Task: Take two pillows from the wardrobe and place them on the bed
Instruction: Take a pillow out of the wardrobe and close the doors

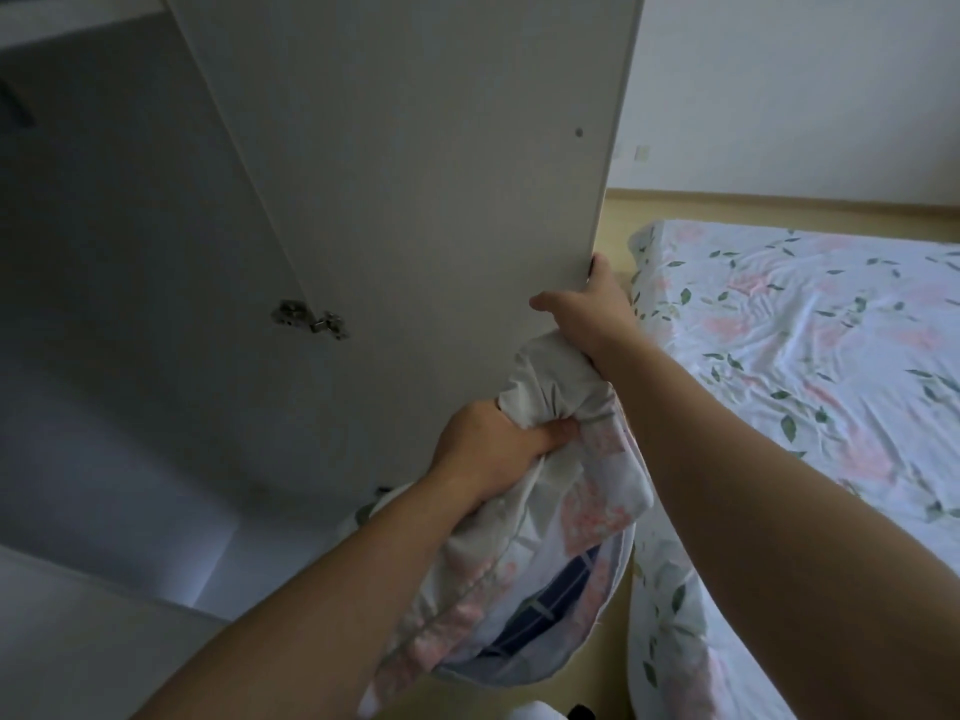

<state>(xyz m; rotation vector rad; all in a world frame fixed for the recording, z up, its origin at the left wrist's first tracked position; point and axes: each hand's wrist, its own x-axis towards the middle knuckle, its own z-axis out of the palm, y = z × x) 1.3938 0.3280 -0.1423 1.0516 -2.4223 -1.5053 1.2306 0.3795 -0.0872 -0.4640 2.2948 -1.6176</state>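
Observation:
My left hand (491,452) is shut on a bunched corner of a floral pillow (566,517), which hangs down in front of me; blue checked fabric shows at its lower end, whether from a second pillow I cannot tell. My right hand (589,309) grips the outer edge of the open white wardrobe door (415,174), fingers wrapped round the edge. The wardrobe's dim inside (130,304) lies to the left. The bed (810,366) with a floral sheet is on the right.
A metal hinge (311,317) sits on the door's inner side. A strip of wooden floor (621,236) runs between door and bed. A white wall with a socket (642,153) stands behind the bed.

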